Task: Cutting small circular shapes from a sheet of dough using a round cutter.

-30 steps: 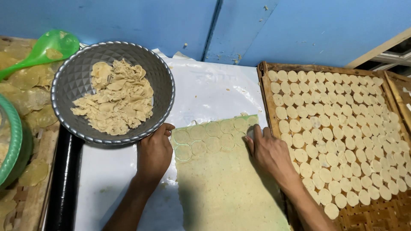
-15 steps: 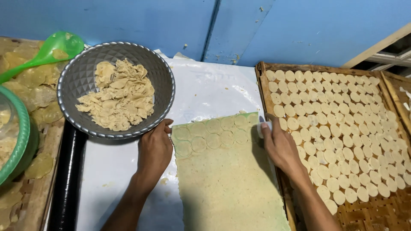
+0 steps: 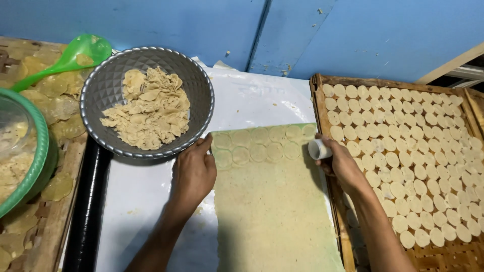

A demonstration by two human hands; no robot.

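Left hand (image 3: 194, 174) lies flat and open on the pale green dough sheet (image 3: 272, 211), right hand (image 3: 340, 161) grips a small white round cutter (image 3: 318, 149); only the far edge is cut into circles, most remains.

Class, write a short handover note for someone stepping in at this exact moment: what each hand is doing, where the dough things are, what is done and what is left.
Left hand: flat on the white plastic sheet, fingertips at the left edge of the pale green rolled dough sheet; holds nothing.
Right hand: grip closed on the small white round cutter, at the dough sheet's top right corner.
Done: two rows of circles are pressed into the top of the dough sheet. The woven bamboo tray on the right is nearly full of cut discs. The grey metal bowl holds dough scraps.
Left: the rest of the dough sheet is uncut; the pressed circles lie unlifted.
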